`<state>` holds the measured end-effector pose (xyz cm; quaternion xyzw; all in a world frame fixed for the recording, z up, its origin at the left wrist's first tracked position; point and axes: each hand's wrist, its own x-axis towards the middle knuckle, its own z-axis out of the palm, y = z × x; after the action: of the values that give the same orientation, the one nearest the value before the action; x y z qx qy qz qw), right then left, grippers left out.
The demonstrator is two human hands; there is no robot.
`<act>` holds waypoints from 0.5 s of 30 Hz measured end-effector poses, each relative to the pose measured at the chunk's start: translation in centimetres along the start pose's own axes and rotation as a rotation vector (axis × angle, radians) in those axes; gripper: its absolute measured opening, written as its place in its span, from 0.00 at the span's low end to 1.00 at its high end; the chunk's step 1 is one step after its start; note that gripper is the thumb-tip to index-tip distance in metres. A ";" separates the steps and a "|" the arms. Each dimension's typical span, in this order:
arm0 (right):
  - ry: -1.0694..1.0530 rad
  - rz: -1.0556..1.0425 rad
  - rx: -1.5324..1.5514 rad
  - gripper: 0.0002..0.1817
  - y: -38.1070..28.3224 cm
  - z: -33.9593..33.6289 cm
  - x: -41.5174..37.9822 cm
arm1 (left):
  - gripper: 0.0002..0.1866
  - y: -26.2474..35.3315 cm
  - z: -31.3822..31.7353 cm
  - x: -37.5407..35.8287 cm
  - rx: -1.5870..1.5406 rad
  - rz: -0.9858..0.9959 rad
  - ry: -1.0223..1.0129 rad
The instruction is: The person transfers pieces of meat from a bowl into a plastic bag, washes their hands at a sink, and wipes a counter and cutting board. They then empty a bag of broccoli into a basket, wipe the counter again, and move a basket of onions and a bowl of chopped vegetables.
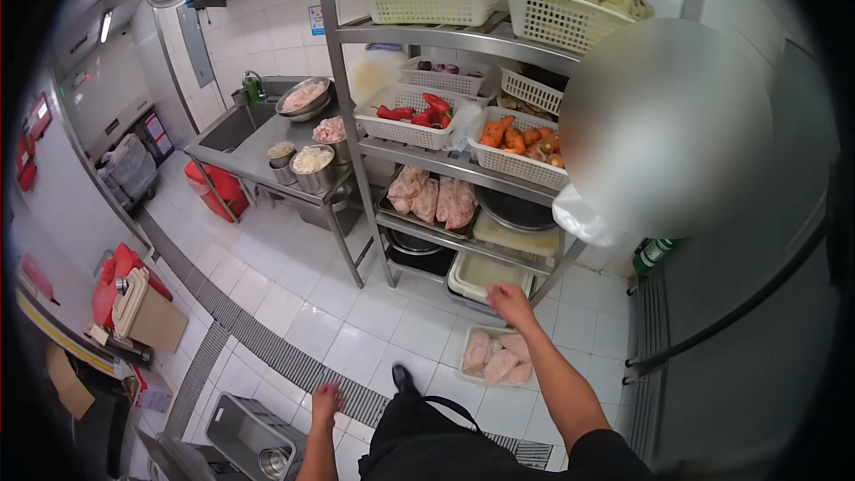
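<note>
My right hand [510,305] is held out in front of the bottom shelf of the metal rack, its fingers curled in with nothing visible in them. In the picture it appears just above a plastic tub [481,358] on the floor that holds pale raw meat, apparently in clear bags [506,361]. Whether the hand touches anything there cannot be told, but it looks apart. Low on my left side hangs my left hand [327,401], loosely closed and holding nothing visible. Tiled floor and a drain grate lie beneath it.
The metal rack [353,116] carries baskets of red peppers [427,114], carrots [517,135] and bagged meat [443,199]. Bowls stand on the steel sink table [258,147]. A grey crate [240,428] sits on the floor to the left. A blurred patch hides the upper right.
</note>
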<state>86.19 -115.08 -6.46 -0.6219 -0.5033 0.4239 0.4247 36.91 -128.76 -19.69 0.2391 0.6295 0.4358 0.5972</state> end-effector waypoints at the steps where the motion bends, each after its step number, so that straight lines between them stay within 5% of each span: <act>1: -0.015 -0.036 0.017 0.14 -3.6 0.2 2.6 | 0.10 3.6 3.6 2.8 -0.055 0.104 0.030; 4: 0.031 -0.240 0.076 0.17 -12.1 0.8 9.7 | 0.18 19.9 15.0 7.7 0.215 0.476 -0.037; 8: 0.180 -0.304 0.114 0.17 -21.4 -0.1 19.9 | 0.14 37.5 26.9 17.0 -0.011 0.828 -0.289; 12: 0.230 -0.190 0.048 0.18 -26.0 -2.6 33.3 | 0.12 52.5 36.9 24.5 -0.042 1.001 -0.342; 15: 0.467 -0.169 -0.034 0.17 -27.8 -3.4 42.5 | 0.14 59.5 44.2 34.2 0.103 0.986 -0.188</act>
<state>87.78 -69.84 16.81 -0.6659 -0.4487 0.2229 0.5528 60.42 -58.90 15.48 0.5753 0.4058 0.6109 0.3621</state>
